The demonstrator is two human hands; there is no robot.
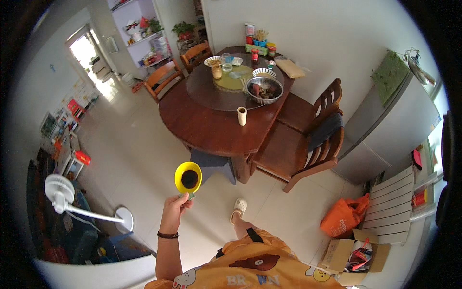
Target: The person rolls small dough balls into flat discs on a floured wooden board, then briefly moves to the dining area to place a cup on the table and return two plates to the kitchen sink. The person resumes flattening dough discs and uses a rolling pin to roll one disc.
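Note:
My left hand (179, 206) grips the short green handle of a yellow cup (188, 165), held out over the floor left of my foot. Dark liquid or another dark content sits in the cup; I cannot tell which. My right hand is out of view. Before me stands a dark wooden table (213, 130) with a pale cylindrical cup (242, 116) upright near its front. Behind that, a metal colander (264, 90) holds dark roundish items. Farther back are a striped bowl (264, 73), a glass jar with brown content (216, 71) and a red-labelled jar (255, 55).
Wooden chairs (294, 151) stand along the table's right side, and a grey stool (213, 169) is partly under its front. A white fan (124, 219) is at the left. An orange bag (337, 218) and an open cardboard box (337, 253) lie at the right.

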